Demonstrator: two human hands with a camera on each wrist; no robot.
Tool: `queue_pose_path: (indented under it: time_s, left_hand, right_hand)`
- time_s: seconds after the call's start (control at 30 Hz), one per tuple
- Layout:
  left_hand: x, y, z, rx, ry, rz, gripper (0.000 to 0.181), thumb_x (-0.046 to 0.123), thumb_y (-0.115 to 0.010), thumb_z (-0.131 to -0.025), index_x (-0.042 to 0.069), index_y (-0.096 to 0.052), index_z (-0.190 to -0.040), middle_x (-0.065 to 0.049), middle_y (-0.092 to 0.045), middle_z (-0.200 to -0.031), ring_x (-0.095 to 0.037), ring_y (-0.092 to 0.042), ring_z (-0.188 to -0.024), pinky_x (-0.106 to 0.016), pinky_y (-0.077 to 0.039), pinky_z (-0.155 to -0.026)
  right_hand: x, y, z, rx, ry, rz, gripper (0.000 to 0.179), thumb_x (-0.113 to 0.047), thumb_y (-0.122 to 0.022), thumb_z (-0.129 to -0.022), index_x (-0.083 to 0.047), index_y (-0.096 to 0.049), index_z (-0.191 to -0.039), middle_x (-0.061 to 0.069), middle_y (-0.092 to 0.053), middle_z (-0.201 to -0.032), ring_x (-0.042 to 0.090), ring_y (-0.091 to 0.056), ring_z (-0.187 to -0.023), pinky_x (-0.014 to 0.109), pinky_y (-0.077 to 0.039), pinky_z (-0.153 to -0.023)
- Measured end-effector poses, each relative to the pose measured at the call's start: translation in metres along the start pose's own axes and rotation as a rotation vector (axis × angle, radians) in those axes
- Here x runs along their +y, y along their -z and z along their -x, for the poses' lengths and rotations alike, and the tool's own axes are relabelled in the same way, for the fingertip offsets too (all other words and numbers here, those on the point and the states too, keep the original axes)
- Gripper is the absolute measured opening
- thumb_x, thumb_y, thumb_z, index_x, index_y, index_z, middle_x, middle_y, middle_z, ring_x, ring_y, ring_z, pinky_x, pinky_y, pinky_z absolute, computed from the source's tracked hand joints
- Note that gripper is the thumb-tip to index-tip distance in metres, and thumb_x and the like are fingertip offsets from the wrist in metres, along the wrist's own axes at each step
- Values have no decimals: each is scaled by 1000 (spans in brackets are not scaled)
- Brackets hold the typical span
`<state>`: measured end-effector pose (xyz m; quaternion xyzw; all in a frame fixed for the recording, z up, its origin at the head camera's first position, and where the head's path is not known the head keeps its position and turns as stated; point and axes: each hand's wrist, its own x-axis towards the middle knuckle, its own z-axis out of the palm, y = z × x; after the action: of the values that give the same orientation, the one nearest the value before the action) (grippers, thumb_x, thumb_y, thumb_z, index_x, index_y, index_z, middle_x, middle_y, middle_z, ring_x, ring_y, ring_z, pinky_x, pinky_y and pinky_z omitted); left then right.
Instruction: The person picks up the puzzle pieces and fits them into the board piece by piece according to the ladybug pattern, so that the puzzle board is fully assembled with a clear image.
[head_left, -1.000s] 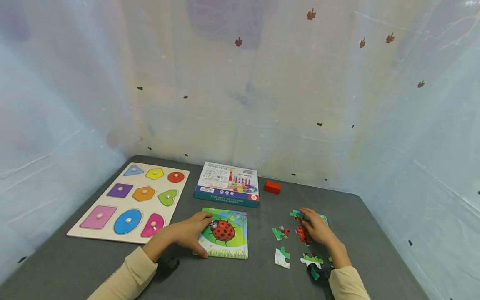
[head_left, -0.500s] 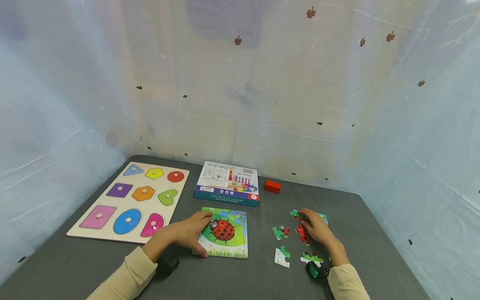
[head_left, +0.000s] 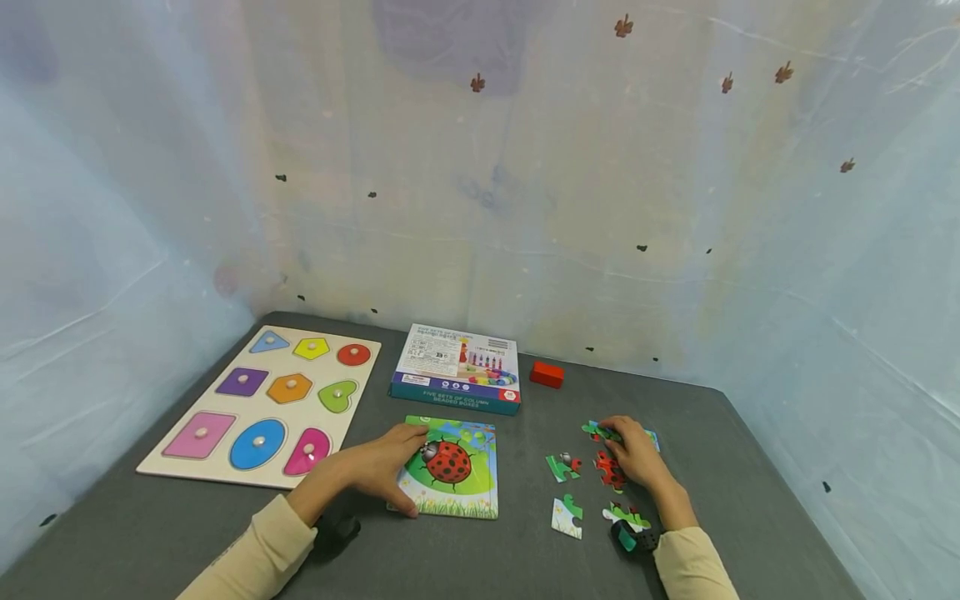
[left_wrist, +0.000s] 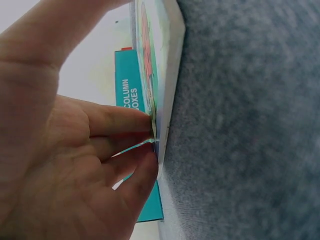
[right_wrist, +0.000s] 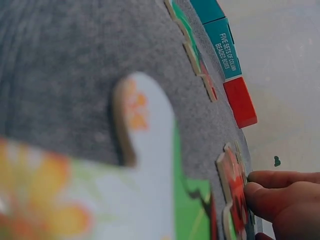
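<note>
Pale plastic sheeting (head_left: 465, 183) backs a dark grey table (head_left: 480, 562). Shape board (head_left: 247, 406) lies at left of frame, all nine knobbed shapes seated; flat box (head_left: 450, 375) and red block (head_left: 547, 375) stand at the table's far side, centre.

Ladybug board (head_left: 448, 462), lower centre: flat, picture whole. Left hand (head_left: 382, 469) rests at its left side, thumb and fingers spread, fingertips against the edge rather than curled round it.

Loose puzzle pieces, lower right: head piece (head_left: 562, 467), white corner piece (head_left: 566, 517), red body piece (head_left: 609, 471), grass piece (head_left: 630, 518), green piece (head_left: 596, 431), with a blue one partly hidden. Right hand (head_left: 633, 454) is over the upper ones, fingertips at the green piece; whether they pinch it or merely touch, cannot tell.

Progress (judged): early for the loose set. Head, corner and grass pieces lie apart, so joining remains; joints beneath the right hand unclear.
</note>
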<state>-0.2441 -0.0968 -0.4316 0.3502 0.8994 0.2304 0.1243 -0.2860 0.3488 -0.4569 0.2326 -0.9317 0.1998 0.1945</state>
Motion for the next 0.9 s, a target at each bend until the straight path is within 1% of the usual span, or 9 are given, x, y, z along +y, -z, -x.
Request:
queue_pose_path:
  time_s: [0.1,0.2,0.3,0.37,0.47,0.6,0.67,0.8,0.9]
  left_hand:
    - [-1,-1,-1,-2,-3,-4,102,49,-79,-66,-6,-34,-139,-18,-25,-148,-34,-20,-136,-52,-23,-107]
    - [-2,-1,-1,-2,-7,-9,102,50,-79,-66,-5,-35,-139,-18,-25,-148,-34,-20,-136,-51,-23,-107]
    - [-2,0,-2,0,-10,-20,102,52,-78,-66,-5,-35,-139,-18,-26,-148,-33,-21,-136,-50,-24,-108]
    - [-3,0,-2,4,-11,-28,101,52,-78,-65,-4,-36,-138,-17,-26,-148,-32,-22,-136,-50,-25,-107]
    - [-4,0,-3,9,-14,-38,100,53,-79,-65,-4,-38,-136,-17,-27,-147,-32,-23,-135,-49,-26,-107]
    - [-4,1,-5,13,-20,-47,96,53,-79,-64,-2,-41,-134,-16,-28,-146,-31,-24,-133,-49,-26,-107]
    - [-5,0,-5,12,-22,-45,95,53,-79,-64,-1,-42,-133,-16,-28,-146,-31,-25,-133,-49,-26,-107]
    - [-5,0,-4,8,-24,-42,92,53,-78,-65,0,-43,-131,-17,-28,-146,-31,-25,-132,-49,-27,-106]
    - [-5,0,-4,7,-24,-38,90,53,-79,-65,0,-44,-129,-17,-28,-146,-31,-26,-132,-49,-27,-106]
  right_hand:
    - [-2,0,1,3,22,-13,26,8,-64,-81,7,-60,-107,23,-57,-104,39,-54,-97,55,-41,-82]
    - [-5,2,-1,-10,16,-29,28,5,-63,-83,6,-60,-111,21,-55,-106,37,-53,-99,54,-41,-82]
    - [-14,5,-7,-26,15,-56,30,2,-63,-85,4,-59,-115,19,-54,-108,34,-51,-101,53,-41,-83]
    - [-23,7,-13,-29,40,-70,31,0,-63,-86,3,-58,-116,18,-53,-110,33,-50,-103,53,-40,-84]
    - [-40,8,-24,-27,113,-96,32,0,-63,-86,2,-57,-117,18,-53,-110,32,-49,-102,51,-40,-83]
    - [-70,6,-37,-40,196,-121,33,1,-63,-86,2,-56,-118,19,-52,-110,31,-49,-101,47,-40,-81]
    - [-87,3,-42,-64,202,-135,34,-1,-62,-87,0,-56,-120,17,-51,-111,28,-48,-101,43,-40,-80]
    - [-119,-7,-52,-97,228,-178,33,-2,-61,-88,-3,-56,-121,14,-49,-113,28,-46,-100,40,-39,-80]
    - [-140,-18,-58,-104,276,-195,33,-2,-61,-88,-4,-56,-121,14,-49,-113,26,-46,-99,39,-38,-79]
